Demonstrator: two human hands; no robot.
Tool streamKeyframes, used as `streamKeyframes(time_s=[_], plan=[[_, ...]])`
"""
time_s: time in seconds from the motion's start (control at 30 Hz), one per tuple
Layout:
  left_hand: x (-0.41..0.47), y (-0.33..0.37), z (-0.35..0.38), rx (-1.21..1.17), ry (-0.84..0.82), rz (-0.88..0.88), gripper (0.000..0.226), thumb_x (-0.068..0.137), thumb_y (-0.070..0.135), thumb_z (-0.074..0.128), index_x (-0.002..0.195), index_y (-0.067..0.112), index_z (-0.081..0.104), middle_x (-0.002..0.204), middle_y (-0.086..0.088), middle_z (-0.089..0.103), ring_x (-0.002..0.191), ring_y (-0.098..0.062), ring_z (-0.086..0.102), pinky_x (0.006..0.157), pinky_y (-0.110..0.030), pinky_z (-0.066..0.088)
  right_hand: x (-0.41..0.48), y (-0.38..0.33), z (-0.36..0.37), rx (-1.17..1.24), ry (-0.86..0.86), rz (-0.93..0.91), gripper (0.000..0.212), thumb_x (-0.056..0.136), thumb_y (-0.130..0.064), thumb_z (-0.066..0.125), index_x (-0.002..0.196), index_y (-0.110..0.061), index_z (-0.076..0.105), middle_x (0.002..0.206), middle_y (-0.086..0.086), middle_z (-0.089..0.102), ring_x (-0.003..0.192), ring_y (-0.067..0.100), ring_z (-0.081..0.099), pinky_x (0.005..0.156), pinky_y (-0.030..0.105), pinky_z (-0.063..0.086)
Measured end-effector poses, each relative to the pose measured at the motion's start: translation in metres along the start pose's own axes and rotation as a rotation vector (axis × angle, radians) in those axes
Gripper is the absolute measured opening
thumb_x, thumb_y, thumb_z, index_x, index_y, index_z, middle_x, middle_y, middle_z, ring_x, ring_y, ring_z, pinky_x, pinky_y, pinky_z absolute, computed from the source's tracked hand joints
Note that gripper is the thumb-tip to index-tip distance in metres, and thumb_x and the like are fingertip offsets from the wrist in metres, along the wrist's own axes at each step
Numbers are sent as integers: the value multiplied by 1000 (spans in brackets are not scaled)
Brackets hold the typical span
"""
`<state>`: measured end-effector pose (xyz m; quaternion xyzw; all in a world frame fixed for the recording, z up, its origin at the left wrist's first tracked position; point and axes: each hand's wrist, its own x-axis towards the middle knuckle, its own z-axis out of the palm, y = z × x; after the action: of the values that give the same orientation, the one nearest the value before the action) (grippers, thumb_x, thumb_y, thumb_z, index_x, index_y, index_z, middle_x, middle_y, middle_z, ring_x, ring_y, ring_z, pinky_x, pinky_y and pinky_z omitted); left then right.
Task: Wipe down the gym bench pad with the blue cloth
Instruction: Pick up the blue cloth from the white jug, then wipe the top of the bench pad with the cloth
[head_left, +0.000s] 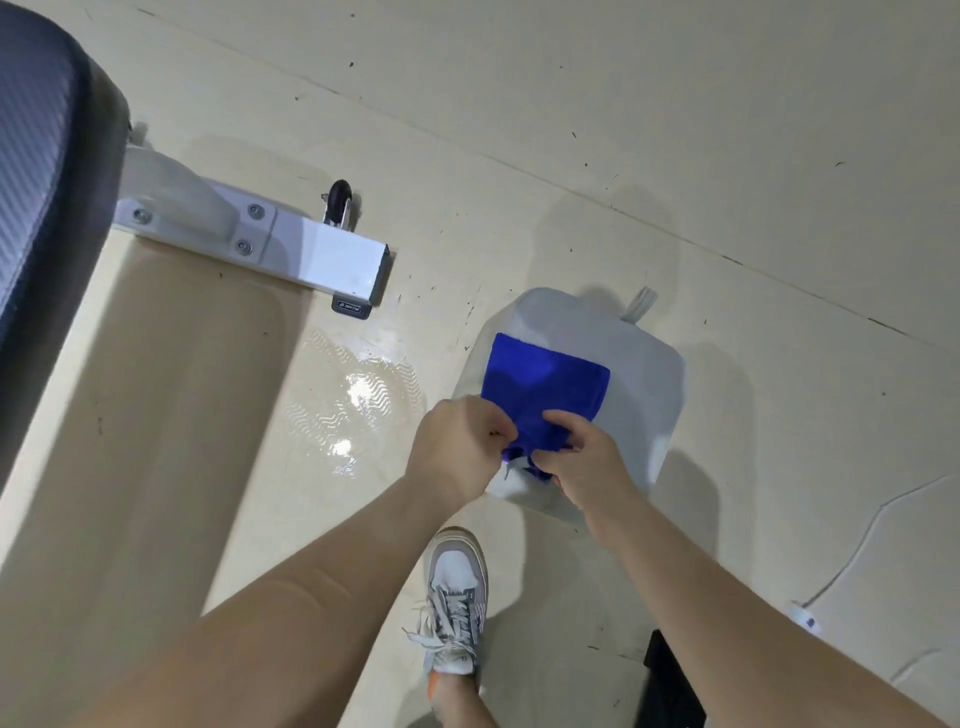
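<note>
Risks, biggest item first:
- Bench pad (36, 156) sits at the far left edge of my view, well apart from the cloth. No wiping has started, and I judge that turning towards the pad means stepping past the wet spot.
- Wet patch (358, 405) on the floor lies between the bench frame (322, 254) and the jug, near the shoe (457, 597). That's a slip risk.
- White jug (644, 364) lies on the floor under the cloth. A sideways yank could shift or roll it. I can't tell whether it's capped, so I can't rule out a spill.
- Blue cloth (545, 379) is draped on top of the jug, its near edge bunched. Left hand (457, 447) and right hand (582, 457) are both clenched on that bunched edge, fingers curled into the fabric. If it's lifted bunched, the far end could trail onto the wet floor.
- Cable (872, 530) runs along the floor on the right, so it's a trip risk if I step back.

Count: one pad, one frame, one jug, one cloth, two hands, one shoe, one cable, one wheel (338, 200), three bolts on the frame bracket.
</note>
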<state>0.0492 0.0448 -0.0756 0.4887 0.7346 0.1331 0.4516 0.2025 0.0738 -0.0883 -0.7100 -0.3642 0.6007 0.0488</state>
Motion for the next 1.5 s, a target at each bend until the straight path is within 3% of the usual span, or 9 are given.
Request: streamKeyframes(time_s=[0.2,0.4,0.6,0.7,0.97,1.17,1.3,1.4,1.5], plan=[[-13,21,-59,-440,-61,-153,31,65,-6,76,71,23,68,65,5,62,62,-13,59,65,-23,51,-43,-58,-17,44,-34,-43,19,85,-1,68,105,-1,71,63,-3,67,48,0,55,52,11,43],[-48,9,-123,-553,-223,-222,8,73,9,80,77,12,74,71,-5,68,64,-14,58,67,-25,47,-91,-160,-11,-205,-71,-297,6,84,-15,72,85,-17,77,68,2,67,58,7,53,63,20,47],[-76,-1,-169,-779,79,-205,24,84,28,62,64,17,57,65,-7,52,62,-17,46,64,-29,36,-121,-232,44,-749,-43,-685,18,87,-22,64,75,-17,76,69,7,66,69,20,58,67,33,48],[-82,-3,-192,-903,238,-169,28,88,22,65,69,8,49,54,9,41,53,-10,36,53,-21,29,-129,-255,67,-715,-26,-753,25,91,-21,59,72,-14,73,69,-1,67,71,17,58,70,34,47],[-85,-54,-232,-239,179,-246,40,86,47,62,64,23,40,49,10,42,48,-10,36,47,-24,29,-137,-317,130,-384,-19,-801,26,94,-14,56,72,-15,69,58,-8,64,55,-2,57,52,7,38],[-75,-71,-298,-884,472,-190,23,94,33,53,92,10,59,79,-7,66,70,-30,57,67,-40,49,-130,-369,222,-240,-62,-954,21,90,-21,60,73,-26,70,67,-12,68,72,13,67,77,42,56],[-53,-88,-365,-1494,792,-333,14,99,15,45,93,14,57,73,-2,61,60,-14,53,51,-24,44,-125,-394,283,-202,-150,-1045,15,92,-18,60,82,-22,71,75,-15,67,74,8,62,74,30,53],[-33,-121,-410,-1786,1021,-286,16,98,4,44,90,10,57,70,-1,65,62,-12,62,57,-24,54,-110,-387,322,-319,-179,-1118,13,92,-18,59,94,-19,71,87,-7,65,81,6,60,75,19,47],[-14,-153,-424,-1770,1067,-266,27,97,3,48,123,10,48,92,-4,65,84,-12,67,76,-23,56,-77,-362,346,-780,-297,-1058,45,91,-36,60,133,-21,53,126,-2,50,110,8,51,96,30,45]])
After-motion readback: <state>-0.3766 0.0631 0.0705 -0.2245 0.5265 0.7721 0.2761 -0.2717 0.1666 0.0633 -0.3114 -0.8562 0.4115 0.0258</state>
